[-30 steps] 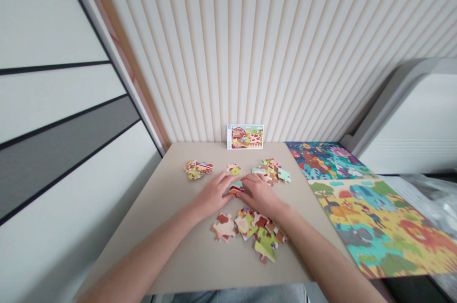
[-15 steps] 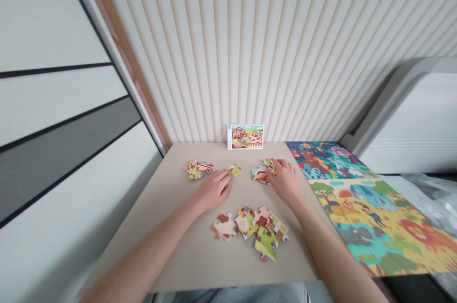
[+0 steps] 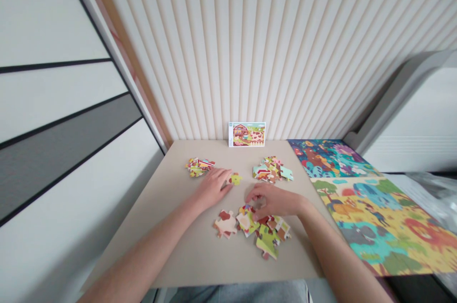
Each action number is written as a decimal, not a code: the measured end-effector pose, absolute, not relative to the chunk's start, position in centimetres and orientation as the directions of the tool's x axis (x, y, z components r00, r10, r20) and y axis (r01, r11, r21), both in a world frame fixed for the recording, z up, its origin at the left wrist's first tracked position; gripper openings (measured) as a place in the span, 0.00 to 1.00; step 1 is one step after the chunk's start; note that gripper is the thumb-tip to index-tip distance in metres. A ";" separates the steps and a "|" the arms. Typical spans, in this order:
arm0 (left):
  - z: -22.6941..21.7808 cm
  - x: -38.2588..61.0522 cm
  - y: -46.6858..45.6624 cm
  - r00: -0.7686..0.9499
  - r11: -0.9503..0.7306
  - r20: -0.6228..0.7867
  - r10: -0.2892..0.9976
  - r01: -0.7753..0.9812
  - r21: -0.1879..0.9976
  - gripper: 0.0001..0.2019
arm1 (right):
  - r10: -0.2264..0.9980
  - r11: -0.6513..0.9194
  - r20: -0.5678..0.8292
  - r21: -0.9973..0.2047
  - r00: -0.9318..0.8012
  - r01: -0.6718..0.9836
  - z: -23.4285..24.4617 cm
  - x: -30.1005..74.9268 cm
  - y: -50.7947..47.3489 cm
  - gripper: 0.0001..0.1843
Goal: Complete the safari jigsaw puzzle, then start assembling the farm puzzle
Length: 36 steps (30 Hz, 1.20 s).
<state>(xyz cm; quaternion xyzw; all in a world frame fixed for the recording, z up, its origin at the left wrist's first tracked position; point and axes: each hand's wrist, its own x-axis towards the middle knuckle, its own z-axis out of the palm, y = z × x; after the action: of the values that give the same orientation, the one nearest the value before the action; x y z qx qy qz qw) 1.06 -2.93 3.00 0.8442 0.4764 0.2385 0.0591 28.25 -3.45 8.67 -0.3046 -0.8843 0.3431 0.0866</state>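
Left hand (image 3: 213, 186) lies flat and open on the worktop (image 3: 221, 265), fingertips touching the lone piece (image 3: 234, 179), gripping nothing; right hand (image 3: 275, 200) half-curled over the near pile (image 3: 266, 241), fingertips on its top pieces; I can't tell if one is pinched. Risk as I judge it: pieces overlap, so a lift could drag neighbours off the near edge.

Your right hand (image 3: 274, 200) covers the top of the near pile of pieces (image 3: 266, 238), so you cannot tell whether its fingers pinch one. The small card (image 3: 247, 134) is too tiny to read, perhaps a farm scene. The big puzzle mat (image 3: 374, 217) blurs toward the right edge, and your forearms run off the bottom.
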 end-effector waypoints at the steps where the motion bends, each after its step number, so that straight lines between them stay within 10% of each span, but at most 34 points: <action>1: 3.0 1.1 -3.0 0.425 -0.531 0.341 0.839 0.778 0.337 0.19 | 0.594 0.591 -0.052 -0.648 -0.803 0.480 8.6 28.1 -3.5 0.21; 13: 3.0 1.7 -2.9 0.269 -0.476 0.404 0.874 0.644 0.599 0.22 | 0.709 0.211 -0.118 -0.905 -0.695 0.369 7.5 28.4 -2.7 0.13; 24: 3.7 2.5 -3.6 0.336 -0.315 0.207 0.919 0.310 0.897 0.12 | 0.883 0.180 0.053 -0.956 -0.466 0.233 5.8 26.2 -2.0 0.18; 36: 3.1 2.3 -3.4 0.253 -0.224 0.153 0.955 0.281 0.933 0.16 | 0.955 0.180 0.123 -0.963 -0.270 0.199 5.7 26.0 -1.3 0.19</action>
<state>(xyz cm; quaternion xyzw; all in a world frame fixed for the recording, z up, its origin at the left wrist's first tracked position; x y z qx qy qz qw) 2.32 -3.40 3.13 0.6712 0.4602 0.4019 0.4197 26.02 -1.28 5.70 -0.4440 -0.6496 0.4612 0.4100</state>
